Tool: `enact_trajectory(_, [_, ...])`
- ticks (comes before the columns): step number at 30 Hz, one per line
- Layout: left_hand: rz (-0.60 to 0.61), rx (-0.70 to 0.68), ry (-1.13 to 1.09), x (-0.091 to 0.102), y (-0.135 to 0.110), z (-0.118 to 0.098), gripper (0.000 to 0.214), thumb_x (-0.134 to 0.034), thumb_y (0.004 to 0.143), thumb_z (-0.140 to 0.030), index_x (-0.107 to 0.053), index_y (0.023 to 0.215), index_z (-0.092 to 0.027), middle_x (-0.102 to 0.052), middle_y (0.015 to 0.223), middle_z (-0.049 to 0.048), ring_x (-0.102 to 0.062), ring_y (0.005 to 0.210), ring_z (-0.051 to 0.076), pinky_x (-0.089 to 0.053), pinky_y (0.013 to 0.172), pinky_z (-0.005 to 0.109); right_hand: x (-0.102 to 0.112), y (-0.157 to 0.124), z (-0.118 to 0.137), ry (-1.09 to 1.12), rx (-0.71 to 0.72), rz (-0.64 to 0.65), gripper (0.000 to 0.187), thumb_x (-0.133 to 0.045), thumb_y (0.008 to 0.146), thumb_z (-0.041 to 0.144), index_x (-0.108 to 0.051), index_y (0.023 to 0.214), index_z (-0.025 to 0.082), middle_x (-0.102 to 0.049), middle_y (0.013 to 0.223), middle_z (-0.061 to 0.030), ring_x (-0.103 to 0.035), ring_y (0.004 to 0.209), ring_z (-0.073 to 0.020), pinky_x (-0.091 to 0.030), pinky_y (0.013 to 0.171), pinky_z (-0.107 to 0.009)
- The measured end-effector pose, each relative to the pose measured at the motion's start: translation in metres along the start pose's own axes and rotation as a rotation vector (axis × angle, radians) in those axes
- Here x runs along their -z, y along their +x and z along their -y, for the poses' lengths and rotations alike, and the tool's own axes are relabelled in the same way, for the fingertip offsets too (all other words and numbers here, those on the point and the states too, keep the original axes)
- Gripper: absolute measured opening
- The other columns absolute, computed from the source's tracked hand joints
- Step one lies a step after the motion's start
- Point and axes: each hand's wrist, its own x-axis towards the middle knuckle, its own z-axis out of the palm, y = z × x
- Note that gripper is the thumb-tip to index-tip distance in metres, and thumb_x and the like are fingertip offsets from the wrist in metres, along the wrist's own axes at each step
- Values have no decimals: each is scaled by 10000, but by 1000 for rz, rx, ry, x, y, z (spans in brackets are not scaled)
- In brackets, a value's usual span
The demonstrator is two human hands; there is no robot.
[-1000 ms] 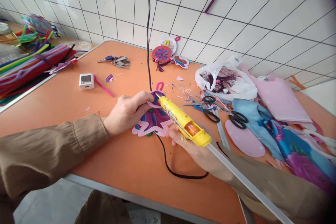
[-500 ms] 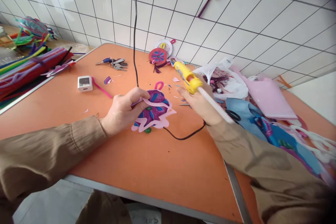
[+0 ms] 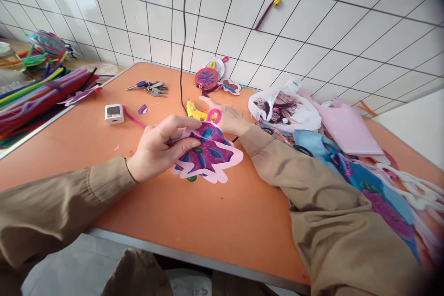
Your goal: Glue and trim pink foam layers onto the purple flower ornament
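My left hand (image 3: 163,145) pinches a layered paper flower (image 3: 211,155) between thumb and fingers. It is purple and blue with pale pink scalloped edges, a green centre and a pink loop (image 3: 214,116) on top. A green bead (image 3: 192,178) shows at its lower edge. Beyond the flower, my right hand (image 3: 225,115) is low over the table at a yellow glue gun (image 3: 196,110), its index finger stretched out. The hand covers the rear of the gun, and the loop and flower partly hide its grip. The gun's tip points up and away.
Keys (image 3: 156,88), a small white device (image 3: 114,114) and paper scraps lie at left. A black cord (image 3: 183,32) hangs by the tiled wall. Finished ornaments (image 3: 207,77) rest at the back. Pipe cleaners (image 3: 52,95) lie far left; a plastic bag (image 3: 305,118) and fabric crowd the right.
My right hand has carried the glue gun left and down, from the right of the flower to behind it. My left hand still holds the flower, now turned a little more toward me.
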Motion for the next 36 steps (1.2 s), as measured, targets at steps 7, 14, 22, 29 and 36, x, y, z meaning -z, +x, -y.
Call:
enact_trajectory(7, [44, 51, 2, -4, -3, 5, 317, -673, 866, -345, -631, 1141, -191, -697, 636, -6, -656, 559, 137, -543, 462, 217, 26, -38, 18, 638, -62, -432, 153, -482, 927, 333, -547, 877, 204, -677, 825, -33, -664, 715, -144, -543, 689, -304])
enact_trajectory(14, [66, 119, 28, -7, -1, 7, 382, -650, 863, -235, -601, 1236, -169, -722, 656, -10, -630, 500, 112, -545, 464, 197, 35, -92, 89, 180, 384, -514, 222, -699, 800, 296, -510, 895, 230, -624, 1106, -118, -630, 1046, -251, -516, 909, -440])
enact_trajectory(22, [61, 21, 147, -6, -1, 6, 397, -662, 860, -235, -619, 1249, -167, -675, 602, -40, -558, 466, 83, -508, 463, 186, 28, -83, 88, 194, 246, -515, 138, -639, 814, 193, -509, 791, 233, -601, 1004, -93, -630, 988, -237, -519, 920, -470])
enact_trajectory(29, [72, 93, 89, -8, -1, 6, 381, -681, 857, -311, -670, 1211, -173, -762, 754, 18, -667, 571, 130, -548, 497, 202, 24, -86, 92, 409, 86, -455, 130, -629, 825, 182, -537, 740, 217, -626, 931, -61, -620, 902, -188, -544, 746, -357])
enact_trajectory(36, [108, 175, 6, -8, 1, 1, 274, -688, 846, -328, -732, 1060, -163, -774, 806, 33, -717, 664, 171, -564, 495, 203, 22, -84, 91, 685, -85, -385, 155, -661, 800, 232, -548, 704, 188, -587, 789, -8, -570, 708, -120, -494, 595, -267])
